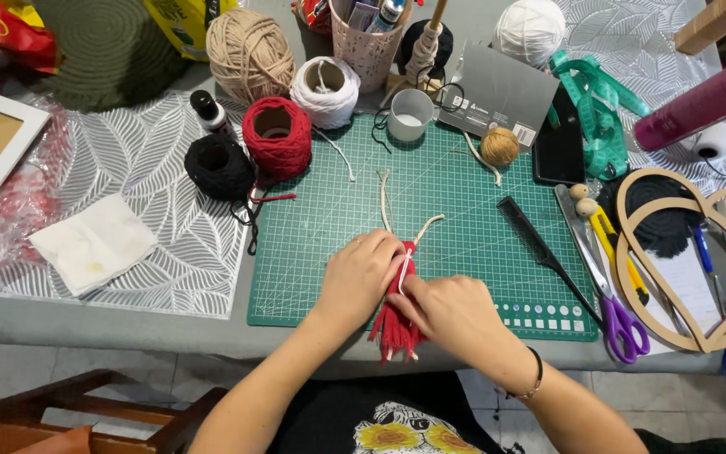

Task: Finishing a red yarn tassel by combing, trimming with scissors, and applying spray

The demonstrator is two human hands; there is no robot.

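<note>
A red yarn tassel (397,329) lies on the green cutting mat (455,193) near its front edge, its fringe hanging past the mat. My left hand (358,277) presses down on the tassel's upper part. My right hand (447,313) pinches a white cord (403,269) that wraps the tassel's neck. Two cream cord ends (385,197) trail from the tassel's top toward the back of the mat.
Red (276,137), black (218,166), white (325,90) and beige (249,52) yarn spools stand at the mat's back left. A black comb (539,252), purple-handled scissors (611,294), a yellow knife (619,252) and wooden heart frames (689,277) lie to the right. A folded white tissue (94,242) lies to the left.
</note>
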